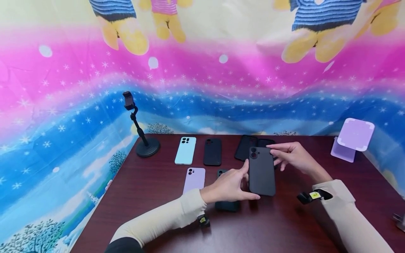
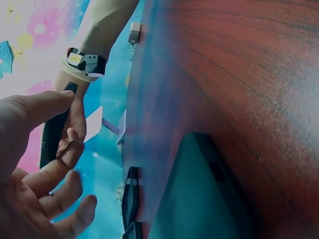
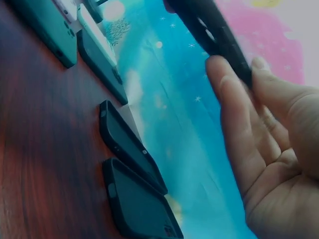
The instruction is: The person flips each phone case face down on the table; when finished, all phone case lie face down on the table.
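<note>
"Two hands hold the dark phone case (image 1: 262,172), raised above the tabletop (image 1: 269,228), its back towards the head camera. How does each one grip it?"

"The left hand (image 1: 229,184) has it by the left side and lower edge; the right hand (image 1: 292,158) pinches the upper right corner between thumb and finger."

"Is it heavy?"

"Probably light, though nobody can tell whether a phone sits inside. Empty, its walls would likely give a little when pulled at a corner; filled, it should feel stiffer and weightier."

"Slippery?"

"Perhaps mildly; the back looks smooth and matte. The long side edges are the sensible hold, with the camera corner at upper left best kept free of fingers."

"And fragile?"

"A bare case would likely survive a drop among the two black cases (image 3: 142,209) and the dark green case (image 2: 194,194) on the tabletop; a phone inside might not."
</note>
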A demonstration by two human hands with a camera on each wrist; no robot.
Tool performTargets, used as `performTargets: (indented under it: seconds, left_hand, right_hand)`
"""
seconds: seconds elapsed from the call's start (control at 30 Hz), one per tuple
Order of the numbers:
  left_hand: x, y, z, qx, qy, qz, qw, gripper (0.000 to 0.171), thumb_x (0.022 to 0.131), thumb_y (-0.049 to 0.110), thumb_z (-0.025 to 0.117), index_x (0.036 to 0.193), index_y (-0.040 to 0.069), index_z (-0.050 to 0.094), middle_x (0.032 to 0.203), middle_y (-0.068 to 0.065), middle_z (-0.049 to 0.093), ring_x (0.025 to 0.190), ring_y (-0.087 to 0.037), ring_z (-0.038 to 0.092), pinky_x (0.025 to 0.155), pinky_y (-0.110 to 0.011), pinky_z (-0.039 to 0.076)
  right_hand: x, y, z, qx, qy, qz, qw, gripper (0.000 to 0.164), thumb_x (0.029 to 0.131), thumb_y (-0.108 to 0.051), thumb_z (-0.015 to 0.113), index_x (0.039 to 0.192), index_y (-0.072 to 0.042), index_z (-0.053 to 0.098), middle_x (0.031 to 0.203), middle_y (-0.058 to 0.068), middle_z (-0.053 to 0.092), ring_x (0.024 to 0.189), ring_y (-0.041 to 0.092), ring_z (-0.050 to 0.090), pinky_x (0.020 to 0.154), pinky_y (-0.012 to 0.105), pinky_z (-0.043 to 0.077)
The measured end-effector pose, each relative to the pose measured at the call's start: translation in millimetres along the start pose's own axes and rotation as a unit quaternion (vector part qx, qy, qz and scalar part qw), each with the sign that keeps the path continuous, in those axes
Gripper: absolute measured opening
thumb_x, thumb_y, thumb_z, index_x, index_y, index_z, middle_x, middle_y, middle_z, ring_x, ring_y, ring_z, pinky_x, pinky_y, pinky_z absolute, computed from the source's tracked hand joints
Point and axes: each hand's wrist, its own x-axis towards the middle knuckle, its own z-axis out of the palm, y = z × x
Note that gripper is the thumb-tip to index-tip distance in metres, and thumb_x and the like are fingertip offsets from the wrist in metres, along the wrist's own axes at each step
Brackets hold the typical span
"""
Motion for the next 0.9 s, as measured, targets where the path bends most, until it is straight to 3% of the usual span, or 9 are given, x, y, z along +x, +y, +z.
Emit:
performTargets:
  seconds: [0.3,0.47,0.63,0.7,0.8,0.9]
  left_hand:
    - [5.4,4.8,16.2,0.08,-0.026,-0.018,0.9963,0.112,0.085,0.059,0.077,0.164,0.004,0.019,0.079,0.023,0.06,0.058,0.011,0.054,0.052,-0.013,0.043]
    - [8.0,9.5,25.6,0.101,-0.047,-0.059,0.992,0.112,0.084,0.06,0.078,0.162,0.001,0.024,0.067,0.025,0.058,0.053,0.008,0.054,0.048,-0.017,0.044]
    - [10.3,12.8,32.5,0.138,-0.069,-0.093,0.9837,0.112,0.082,0.063,0.078,0.161,0.003,0.028,0.065,0.02,0.058,0.054,0.004,0.055,0.045,-0.02,0.044]
    - [12.3,13.8,35.8,0.165,-0.079,-0.104,0.9776,0.112,0.08,0.066,0.077,0.16,0.004,0.032,0.071,0.017,0.063,0.061,0.003,0.059,0.048,-0.02,0.046]
    - [15.8,15.8,40.8,0.211,-0.087,-0.109,0.9675,0.112,0.077,0.071,0.077,0.157,0.003,0.039,0.097,0.008,0.075,0.083,-0.001,0.069,0.06,-0.021,0.051]
    - [19.6,17.5,45.1,0.239,-0.086,-0.114,0.9604,0.112,0.074,0.074,0.078,0.153,0.002,0.045,0.122,0.001,0.074,0.102,-0.004,0.07,0.07,-0.022,0.054]
  right_hand:
    - [-13.8,10.0,-1.2,-0.052,-0.018,0.054,0.997,0.044,0.103,-0.018,0.064,0.137,0.009,0.06,0.095,0.002,0.081,0.076,0.028,0.078,0.052,0.041,0.058]
    - [-13.6,14.8,1.0,-0.062,-0.042,0.079,0.994,0.045,0.103,-0.021,0.065,0.137,0.007,0.061,0.097,0.007,0.081,0.077,0.022,0.078,0.053,0.041,0.059]
    - [-14.7,23.9,1.7,-0.073,-0.072,0.102,0.989,0.045,0.103,-0.021,0.064,0.137,0.008,0.06,0.094,0.012,0.081,0.077,0.026,0.079,0.053,0.042,0.059]
    - [-15.9,27.9,3.2,-0.079,-0.085,0.112,0.987,0.045,0.103,-0.021,0.064,0.136,0.008,0.061,0.092,0.013,0.08,0.077,0.027,0.078,0.053,0.042,0.059]
    - [-17.8,32.7,6.4,-0.084,-0.1,0.124,0.984,0.044,0.103,-0.02,0.064,0.136,0.008,0.061,0.089,0.013,0.08,0.076,0.027,0.078,0.053,0.043,0.059]
    - [-18.5,36.0,9.5,-0.086,-0.103,0.133,0.982,0.044,0.103,-0.02,0.064,0.136,0.009,0.061,0.087,0.013,0.079,0.074,0.026,0.078,0.052,0.043,0.059]
